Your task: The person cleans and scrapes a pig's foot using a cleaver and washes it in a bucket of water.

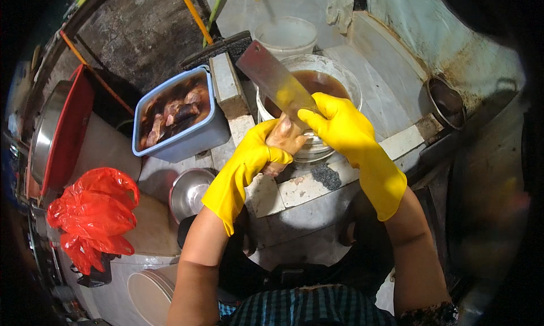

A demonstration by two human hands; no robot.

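In my left hand [249, 159], gloved in yellow rubber, is a pale pinkish piece of meat that looks like a pig's trotter [285, 134]. My right hand [340, 125], in a matching glove, is closed on a cleaver [272, 74]; its handle is hidden by the fingers. The broad blade points up and to the left, its lower part close against the trotter; whether they touch I cannot tell. Both hands are over the near rim of a white bucket [354, 85] of brown liquid. To the left, a blue tub [187, 145] contains several meat pieces in brown liquid.
A tiled ledge [300, 190] with a dark scouring pad [326, 177] runs below my hands. A steel bowl [192, 193] and a red plastic bag [99, 212] are at left. Another white bucket [286, 34] and a broom [215, 48] stand behind. A dark pan [447, 102] sits at right.
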